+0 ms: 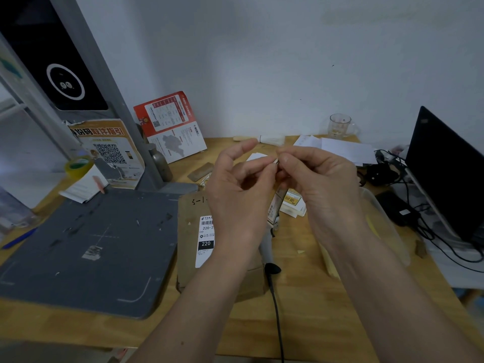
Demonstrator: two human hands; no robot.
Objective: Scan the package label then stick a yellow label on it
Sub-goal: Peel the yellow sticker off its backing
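I see a small label (275,161) pinched edge-on between the fingertips of my left hand (242,189) and right hand (320,183), raised above the cardboard package (192,247). The package lies on the wooden table (314,297), its white shipping label (205,239) facing up, a gray mat (86,250) just left.

Two hands (241,184) (318,179), one package (191,231), one glass mug (340,125)

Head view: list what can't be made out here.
- Package: mostly hidden under the left forearm.
- White shipping label: right part hidden by the left wrist; small print too fine.
- Sticker strip between left hand and right hand: edge-on, face unseen.
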